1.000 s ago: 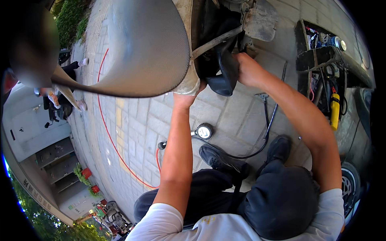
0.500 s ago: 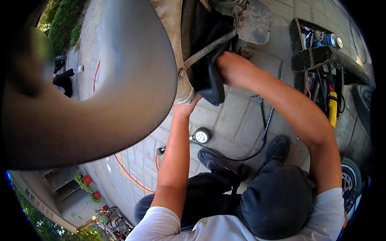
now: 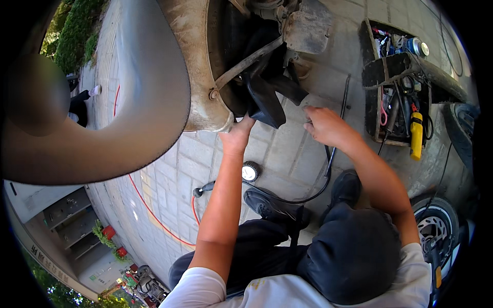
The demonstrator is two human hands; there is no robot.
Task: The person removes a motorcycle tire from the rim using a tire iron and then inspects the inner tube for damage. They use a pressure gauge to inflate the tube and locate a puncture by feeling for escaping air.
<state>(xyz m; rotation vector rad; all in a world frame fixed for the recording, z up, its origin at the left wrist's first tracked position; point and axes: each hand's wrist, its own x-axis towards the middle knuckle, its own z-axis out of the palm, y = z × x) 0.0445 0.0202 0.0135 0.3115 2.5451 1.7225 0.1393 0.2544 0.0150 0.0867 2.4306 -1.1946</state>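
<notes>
My left hand (image 3: 238,133) reaches up to the lower edge of a dirty, pale vehicle fender (image 3: 201,92); its fingers are largely hidden there, gripping something I cannot make out. A black rubber piece (image 3: 265,105), folded and loose, hangs out of the wheel well beside it, below a metal strut (image 3: 249,62). My right hand (image 3: 321,124) is open, fingers curled but apart, just below and right of that rubber, holding nothing. A black hose (image 3: 328,159) and a round gauge (image 3: 250,171) lie on the paving below.
A black toolbox (image 3: 375,77) with tools and a yellow tool (image 3: 416,134) sits at right, near a small wheel (image 3: 431,231). A padded seat (image 3: 102,154) fills the upper left. A red hose (image 3: 159,218) crosses the paving. Another person's dark-clothed leg (image 3: 79,102) shows at left.
My right hand has pulled back from inside the wheel well, down and right, and let go of the black rubber, whose folded end now droops out. The view has shifted, the fender moving left.
</notes>
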